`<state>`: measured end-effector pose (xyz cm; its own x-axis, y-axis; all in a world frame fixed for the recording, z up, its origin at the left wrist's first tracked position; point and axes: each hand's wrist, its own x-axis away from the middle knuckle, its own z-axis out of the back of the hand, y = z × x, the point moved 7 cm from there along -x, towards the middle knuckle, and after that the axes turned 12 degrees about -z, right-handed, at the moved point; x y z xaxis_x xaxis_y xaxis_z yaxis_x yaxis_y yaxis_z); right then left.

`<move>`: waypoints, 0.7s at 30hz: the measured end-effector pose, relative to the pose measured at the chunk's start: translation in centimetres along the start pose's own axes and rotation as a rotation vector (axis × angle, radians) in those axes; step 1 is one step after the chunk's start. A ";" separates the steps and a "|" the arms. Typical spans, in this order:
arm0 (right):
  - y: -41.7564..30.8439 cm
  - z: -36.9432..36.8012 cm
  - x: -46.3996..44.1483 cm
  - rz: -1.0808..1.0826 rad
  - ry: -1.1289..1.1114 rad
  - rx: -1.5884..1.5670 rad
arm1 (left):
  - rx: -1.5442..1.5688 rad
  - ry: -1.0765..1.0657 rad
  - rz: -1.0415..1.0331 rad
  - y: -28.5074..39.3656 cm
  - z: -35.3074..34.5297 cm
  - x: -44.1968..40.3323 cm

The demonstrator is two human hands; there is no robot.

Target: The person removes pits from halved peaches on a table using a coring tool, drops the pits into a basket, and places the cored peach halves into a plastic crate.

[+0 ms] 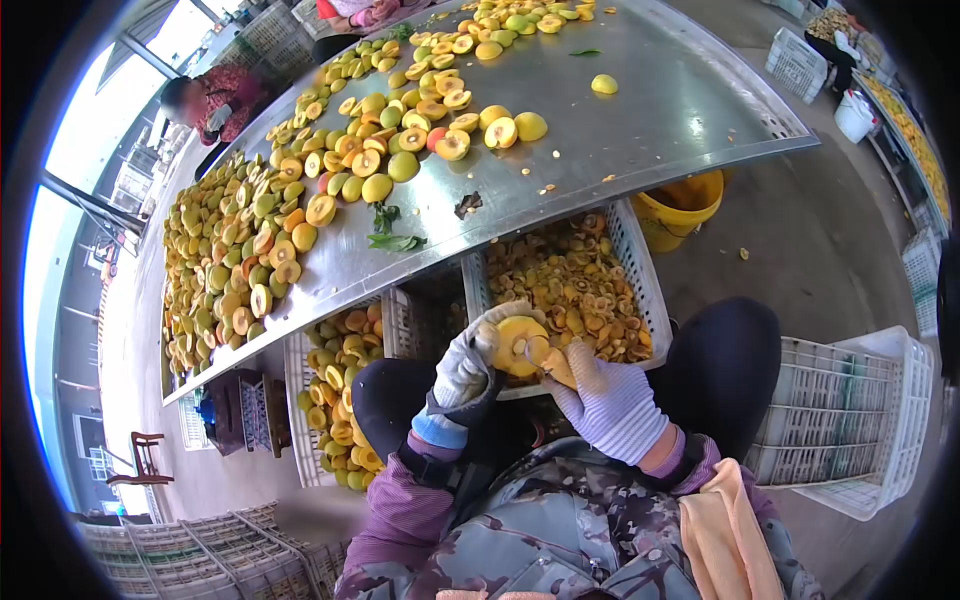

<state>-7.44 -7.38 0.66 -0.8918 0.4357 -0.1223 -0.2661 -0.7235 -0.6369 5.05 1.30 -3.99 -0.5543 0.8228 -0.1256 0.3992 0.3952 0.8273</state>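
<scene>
My left hand [468, 372], in a pale work glove, is closed around a yellow peach half [516, 342], its cut face turned up and to the right. My right hand [612, 405], in a white-and-lilac striped glove, is closed with its fingertips at the fruit's right side. Between the fingers and the cut face shows a small orange-yellow piece [558, 368]; whether it is fruit or a tool's handle I cannot tell. Both hands are above the near end of a crate [655, 315] full of fruit scraps [565, 280].
A metal table [660, 110] bears a large heap of halved fruit [235, 240] and loose leaves [397, 242]. Below stand a crate of fruit halves [345, 400] and a yellow bucket [682, 210]. White crates [850, 420] stand at my right. Another person [225, 100] sits across the table.
</scene>
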 end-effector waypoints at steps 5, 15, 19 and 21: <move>0.3 -1.0 0.8 -0.010 -0.015 0.094 | 0.094 -0.051 -0.047 -0.5 -1.9 0.8; -0.4 -2.0 1.4 -0.087 -0.087 0.108 | -0.050 0.304 -0.090 0.2 -2.8 1.8; -0.9 -2.6 1.2 -0.103 -0.101 0.075 | -0.198 0.272 -0.196 1.2 -2.9 1.8; -0.8 -3.2 1.3 -0.099 -0.129 -0.003 | -0.312 0.291 -0.235 1.5 -2.6 2.0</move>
<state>-7.20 -4.49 -1.42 -0.9008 0.4324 0.0396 -0.3541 -0.6786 -0.6435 2.67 2.50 -1.54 -0.8022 0.5598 -0.2075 0.0250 0.3787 0.9252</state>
